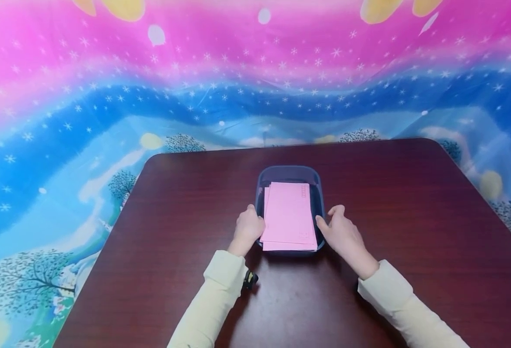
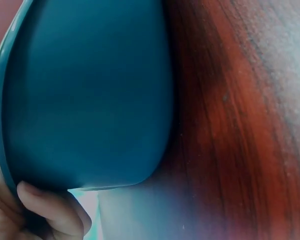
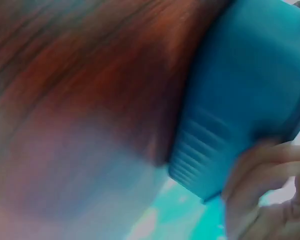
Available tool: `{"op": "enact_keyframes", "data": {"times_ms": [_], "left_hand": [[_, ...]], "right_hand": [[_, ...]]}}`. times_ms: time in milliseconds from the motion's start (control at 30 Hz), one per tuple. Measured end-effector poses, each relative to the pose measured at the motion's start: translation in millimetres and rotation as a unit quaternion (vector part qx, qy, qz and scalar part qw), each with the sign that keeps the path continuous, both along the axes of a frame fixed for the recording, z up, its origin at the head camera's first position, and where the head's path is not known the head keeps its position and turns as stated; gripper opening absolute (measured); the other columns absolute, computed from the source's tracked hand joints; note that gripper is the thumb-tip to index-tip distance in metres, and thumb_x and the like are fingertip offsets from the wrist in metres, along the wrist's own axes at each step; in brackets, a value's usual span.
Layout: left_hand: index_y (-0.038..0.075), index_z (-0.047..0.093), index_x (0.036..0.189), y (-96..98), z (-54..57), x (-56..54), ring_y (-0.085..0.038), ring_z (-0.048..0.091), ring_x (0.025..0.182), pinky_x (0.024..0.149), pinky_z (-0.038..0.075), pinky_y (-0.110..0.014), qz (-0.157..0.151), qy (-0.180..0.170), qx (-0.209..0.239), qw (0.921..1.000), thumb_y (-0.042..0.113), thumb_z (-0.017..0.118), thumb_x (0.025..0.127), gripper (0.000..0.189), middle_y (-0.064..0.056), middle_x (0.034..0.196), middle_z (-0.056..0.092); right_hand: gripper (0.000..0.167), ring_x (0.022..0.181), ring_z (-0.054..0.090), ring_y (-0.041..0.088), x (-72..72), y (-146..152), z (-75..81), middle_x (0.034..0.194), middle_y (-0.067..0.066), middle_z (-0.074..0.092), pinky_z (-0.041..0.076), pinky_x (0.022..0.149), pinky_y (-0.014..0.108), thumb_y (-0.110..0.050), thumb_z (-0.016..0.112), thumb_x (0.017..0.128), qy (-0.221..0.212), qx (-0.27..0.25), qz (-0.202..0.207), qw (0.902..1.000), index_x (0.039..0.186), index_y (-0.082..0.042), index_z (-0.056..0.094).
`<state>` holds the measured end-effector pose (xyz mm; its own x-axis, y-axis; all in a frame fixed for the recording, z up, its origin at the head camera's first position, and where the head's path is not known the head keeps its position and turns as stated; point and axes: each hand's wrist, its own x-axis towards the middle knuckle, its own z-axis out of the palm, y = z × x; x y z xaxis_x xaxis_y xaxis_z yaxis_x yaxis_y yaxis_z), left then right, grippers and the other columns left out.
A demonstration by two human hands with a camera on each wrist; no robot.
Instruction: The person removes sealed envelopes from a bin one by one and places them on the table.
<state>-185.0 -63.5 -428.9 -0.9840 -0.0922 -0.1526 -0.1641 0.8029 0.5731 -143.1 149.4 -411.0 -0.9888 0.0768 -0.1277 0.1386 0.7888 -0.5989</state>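
Observation:
A dark blue plastic bin [image 1: 289,174] stands on the table, its rim rounded at the corners. Inside lies a slightly uneven stack of pink envelopes [image 1: 288,212], with small printed squares on the top one. My left hand [image 1: 248,226] grips the bin's left rim, thumb side over the edge; in the left wrist view its curled fingers [image 2: 57,210] lie under the rim. On the opposite side is my right hand [image 1: 343,237], thumb at the right rim and forefinger spread away from it. The right wrist view shows its fingers [image 3: 255,175] blurred beside the bin's ribbed wall.
The dark red-brown wooden table [image 1: 186,193] extends around the bin. Behind it and at its sides hangs a pink and blue cloth [image 1: 255,96] with snowflakes and trees. A small black device [image 1: 250,280] sits by the left sleeve cuff.

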Motion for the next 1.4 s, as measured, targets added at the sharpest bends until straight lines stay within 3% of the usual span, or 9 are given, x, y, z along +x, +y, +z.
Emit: {"op": "enact_keyframes", "data": {"times_ms": [167,300,433,533,833,1000,1167,1400], "left_hand": [[-0.007,0.053,0.115,-0.8,1.2,-0.8,-0.037,0.066,0.092,0.079,0.053,-0.046,0.001,-0.011,-0.002,0.9999,0.012,0.049,0.092,0.03,-0.026,0.099,0.066],[-0.008,0.054,0.115,-1.7,0.7,-1.3,-0.038,0.066,0.093,0.079,0.053,-0.047,0.003,-0.009,0.001,1.0,0.011,0.049,0.092,0.03,-0.026,0.099,0.066],[-0.008,0.054,0.114,-1.2,-1.1,-0.4,-0.037,0.066,0.09,0.077,0.053,-0.046,0.001,-0.012,0.009,0.9999,0.01,0.048,0.092,0.029,-0.026,0.097,0.066],[-0.008,0.054,0.113,-0.4,-1.3,0.5,-0.037,0.066,0.089,0.076,0.053,-0.046,-0.003,-0.011,0.013,0.9999,0.01,0.047,0.092,0.029,-0.026,0.097,0.066],[-0.006,0.054,0.109,-1.1,0.1,0.9,-0.038,0.066,0.093,0.079,0.053,-0.046,0.004,-0.004,0.013,0.9999,0.01,0.048,0.091,0.025,-0.026,0.098,0.066],[-0.005,0.054,0.106,-1.0,1.2,2.0,-0.039,0.065,0.091,0.078,0.052,-0.047,0.005,-0.005,0.017,0.9998,0.01,0.048,0.091,0.022,-0.025,0.095,0.066],[-0.004,0.055,0.103,-0.4,1.8,2.9,-0.039,0.066,0.09,0.077,0.052,-0.047,0.01,-0.003,0.017,0.9998,0.01,0.049,0.09,0.02,-0.025,0.093,0.067],[-0.006,0.055,0.11,0.8,0.5,1.8,-0.037,0.066,0.091,0.077,0.053,-0.046,0.011,-0.008,0.017,0.9998,0.01,0.048,0.091,0.025,-0.025,0.097,0.066]], "right_hand": [[0.046,0.073,0.053,0.027,19.7,-10,12.4,0.09,0.017,0.055,0.044,0.057,0.038,-0.041,0.055,0.094,0.096,0.075,0.004,0.9926,0.109,0.002,0.053],[0.054,0.075,0.053,0.028,30.0,-19,15.5,0.081,0.014,0.055,0.046,0.055,0.039,-0.053,0.062,0.086,0.098,0.126,0.037,0.9865,0.093,0.001,0.063],[0.055,0.065,0.049,0.025,33.4,-23,12.2,0.07,0.011,0.05,0.04,0.05,0.034,-0.055,0.066,0.082,0.087,0.15,0.056,0.9833,0.073,-0.001,0.059],[0.048,0.061,0.047,0.022,34.2,-22,12.0,0.069,0.009,0.049,0.038,0.049,0.031,-0.047,0.067,0.084,0.076,0.128,0.059,0.9871,0.071,-0.002,0.057],[0.024,0.058,0.053,0.022,32.8,-13,25.2,0.071,0.011,0.061,0.042,0.053,0.035,-0.021,0.06,0.091,0.062,0.069,0.035,0.9951,0.093,0.003,0.059],[0.017,0.059,0.054,0.022,30.2,0,33.9,0.073,0.013,0.064,0.042,0.057,0.035,-0.013,0.057,0.092,0.112,0.03,0.008,0.9932,0.095,0.003,0.062],[0.02,0.052,0.055,0.01,18.8,20,38.9,0.068,0.013,0.066,0.041,0.05,0.027,-0.017,0.057,0.095,0.159,-0.031,-0.052,0.9855,0.096,0.003,0.064],[0.034,0.044,0.052,-0.008,-19.1,64,44.4,0.053,-0.021,0.052,0.045,0.048,0.015,-0.024,0.051,0.098,0.132,-0.146,-0.15,0.9689,0.11,0.008,0.059]]}}
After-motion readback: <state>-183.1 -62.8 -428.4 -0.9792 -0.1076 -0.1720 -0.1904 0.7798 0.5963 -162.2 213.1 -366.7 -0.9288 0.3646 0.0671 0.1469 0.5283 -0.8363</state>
